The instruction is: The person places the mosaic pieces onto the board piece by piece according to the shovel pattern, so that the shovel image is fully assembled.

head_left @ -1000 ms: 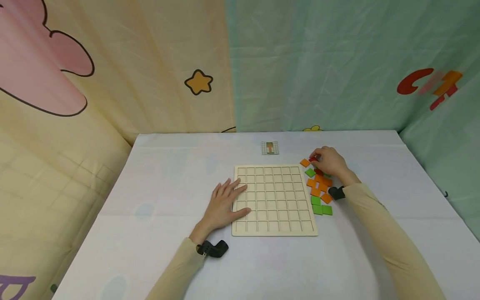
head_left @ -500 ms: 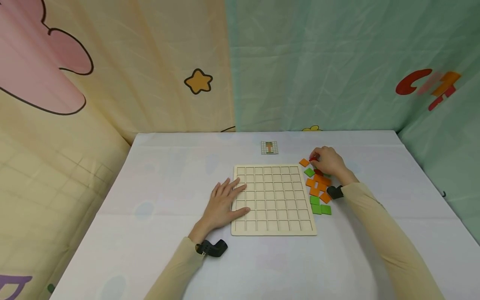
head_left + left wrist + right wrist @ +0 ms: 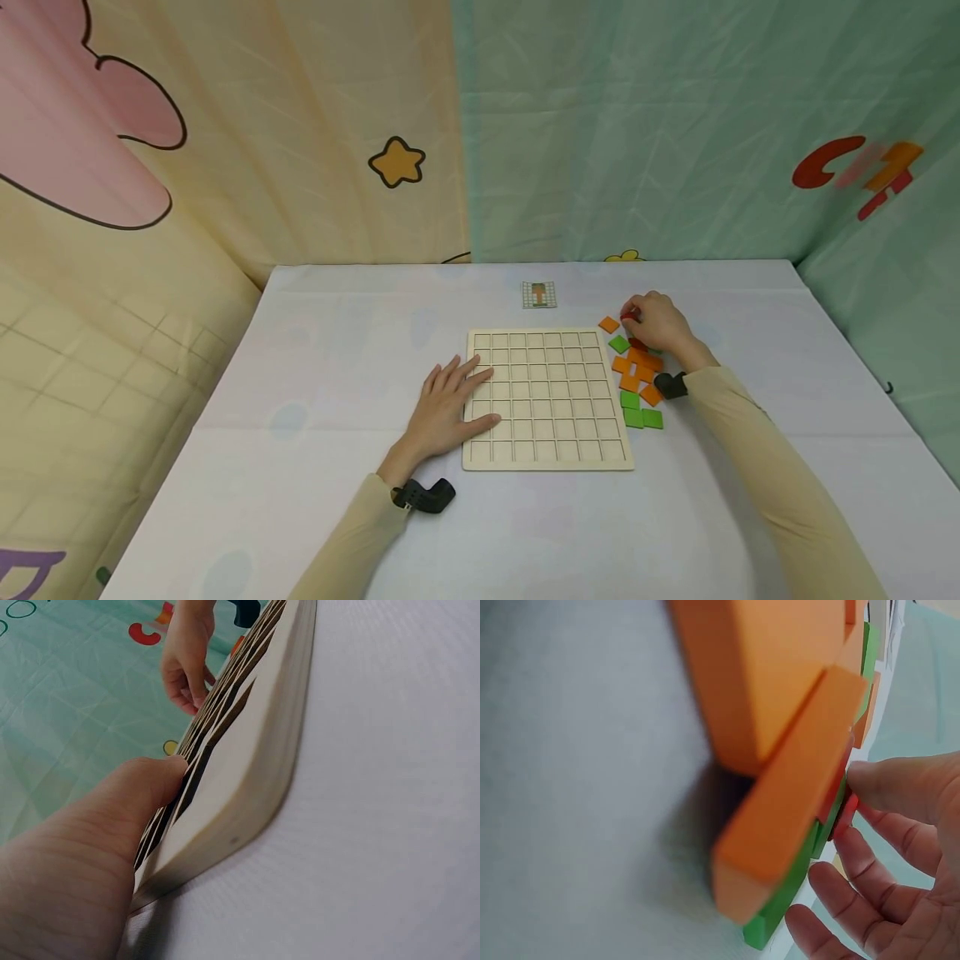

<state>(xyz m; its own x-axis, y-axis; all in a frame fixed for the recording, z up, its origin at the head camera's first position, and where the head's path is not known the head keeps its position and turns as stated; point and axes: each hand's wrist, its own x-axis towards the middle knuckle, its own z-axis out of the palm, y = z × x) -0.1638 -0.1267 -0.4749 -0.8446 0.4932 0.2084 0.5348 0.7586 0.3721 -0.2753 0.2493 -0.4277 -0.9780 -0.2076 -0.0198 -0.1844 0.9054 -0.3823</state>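
Observation:
A pale wooden board (image 3: 551, 463) with a square grid of shallow cells lies flat on the table. My left hand (image 3: 442, 417) rests on its left edge, fingers spread and straight; in the left wrist view the thumb lies over the rim. Beyond the board's far right corner, my right hand (image 3: 660, 323) pinches a red square tile (image 3: 845, 815) between thumb and fingers. Under and near that hand lie another red tile (image 3: 637, 343), green tiles (image 3: 619, 344) and orange tiles (image 3: 628, 382). Some tiles are partly hidden by the hand.
A small card (image 3: 538, 294) with a gridded picture lies behind the board. More green tiles (image 3: 652, 419) sit along the board's right side. Patterned curtains (image 3: 645, 150) hang behind the white-covered table (image 3: 315, 500).
Both hands stay almost where they were. The red tile in my right hand has shifted very slightly; the camera view has moved a little.

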